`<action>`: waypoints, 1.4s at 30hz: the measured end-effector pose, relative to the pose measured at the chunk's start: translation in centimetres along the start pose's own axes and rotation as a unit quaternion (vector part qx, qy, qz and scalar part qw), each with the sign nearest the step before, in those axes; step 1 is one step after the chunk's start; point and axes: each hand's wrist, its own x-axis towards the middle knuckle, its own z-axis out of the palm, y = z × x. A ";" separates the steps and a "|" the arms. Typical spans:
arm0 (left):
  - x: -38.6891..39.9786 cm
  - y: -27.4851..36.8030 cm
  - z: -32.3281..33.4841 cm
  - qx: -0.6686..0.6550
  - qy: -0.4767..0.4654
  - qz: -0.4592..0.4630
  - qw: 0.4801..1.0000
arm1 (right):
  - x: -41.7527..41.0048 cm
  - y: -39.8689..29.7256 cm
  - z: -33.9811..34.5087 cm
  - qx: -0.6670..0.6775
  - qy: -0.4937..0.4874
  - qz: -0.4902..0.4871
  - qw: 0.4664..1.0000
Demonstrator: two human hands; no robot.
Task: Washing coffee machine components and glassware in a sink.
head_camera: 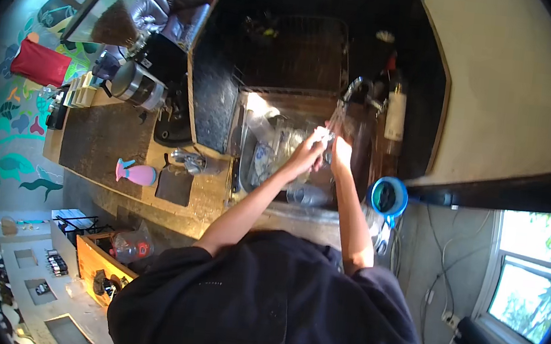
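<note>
Water runs from a curved chrome faucet (360,82) onto both of my hands over the sink (324,208). My left hand (309,151) has bent fingers close to the stream, around something small and shiny that I cannot make out. Just beside it, my right hand (340,153) is raised with its fingers partly hidden by glare and water. Below and left of the hands, clear cups and other dishes (278,147) lie in the basin. A clear cup (307,195) rests on its side near the front wall of the sink.
A blue container (387,196) stands right of the sink, and a labelled bottle (395,114) behind it. On the left counter are a pink spray bottle (137,173), a dark cloth (174,185), a utensil holder (196,162), a French press (138,86) and a coffee grinder (159,59). A wire rack (295,53) sits behind the sink.
</note>
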 end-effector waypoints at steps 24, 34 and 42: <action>7.6 -0.9 1.3 0.455 0.006 0.102 0.885 | -2.5 -3.4 -0.1 0.172 0.019 -0.044 0.984; 9.5 -2.9 -1.0 0.214 -0.151 -0.099 0.960 | -0.7 -2.8 0.3 0.128 0.024 -0.021 0.991; 1.7 -1.3 -1.8 -0.117 -0.062 -0.041 0.990 | -2.4 -2.8 1.8 -0.166 0.002 -0.059 0.984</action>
